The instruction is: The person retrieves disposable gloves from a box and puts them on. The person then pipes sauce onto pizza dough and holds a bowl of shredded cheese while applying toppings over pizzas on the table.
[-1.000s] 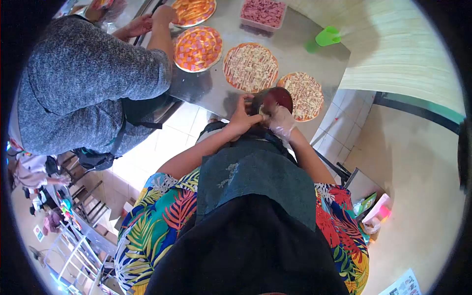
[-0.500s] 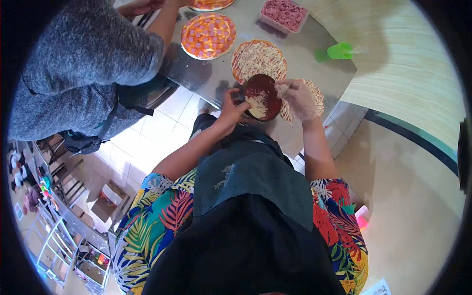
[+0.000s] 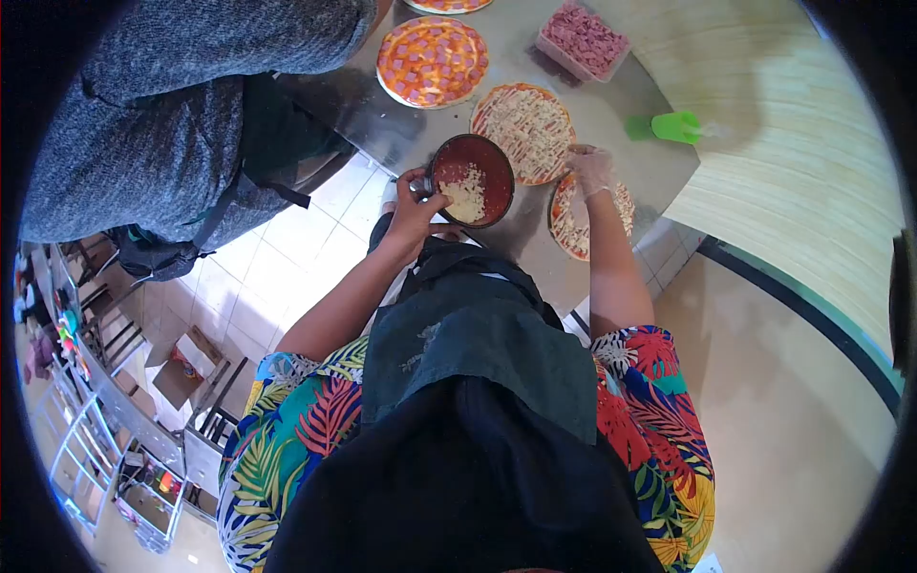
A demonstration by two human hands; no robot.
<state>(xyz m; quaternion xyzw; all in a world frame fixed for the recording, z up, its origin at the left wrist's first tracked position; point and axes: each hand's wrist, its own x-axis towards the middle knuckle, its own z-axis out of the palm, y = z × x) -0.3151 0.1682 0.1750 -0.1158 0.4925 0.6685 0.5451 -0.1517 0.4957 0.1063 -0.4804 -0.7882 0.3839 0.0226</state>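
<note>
My left hand (image 3: 415, 212) grips the rim of a dark round bowl (image 3: 499, 202), thumb over its edge. Inside lies pale grated cheese (image 3: 464, 196) against the reddish inner wall. My right hand (image 3: 591, 170), in a clear glove, is over the edges of two pizzas, its fingertips together; what they pinch is too small to make out. One cheese-topped pizza (image 3: 521, 129) with sauce stripes is left of that hand. The other, smaller pizza (image 3: 570, 227) lies partly under my right wrist.
Past them on the metal table (image 3: 368, 119) are a pizza with pink cubes (image 3: 433, 62), part of another pizza (image 3: 449, 4), a tub of pink meat (image 3: 585, 40) and a green cup (image 3: 675, 127). A co-worker in a grey top (image 3: 220, 43) stands at the left.
The bowl has moved left, away from the pizzas, with my left hand. My right hand has left the bowl and moved over the pizzas. The view has shifted, and the co-worker's hands are out of sight.
</note>
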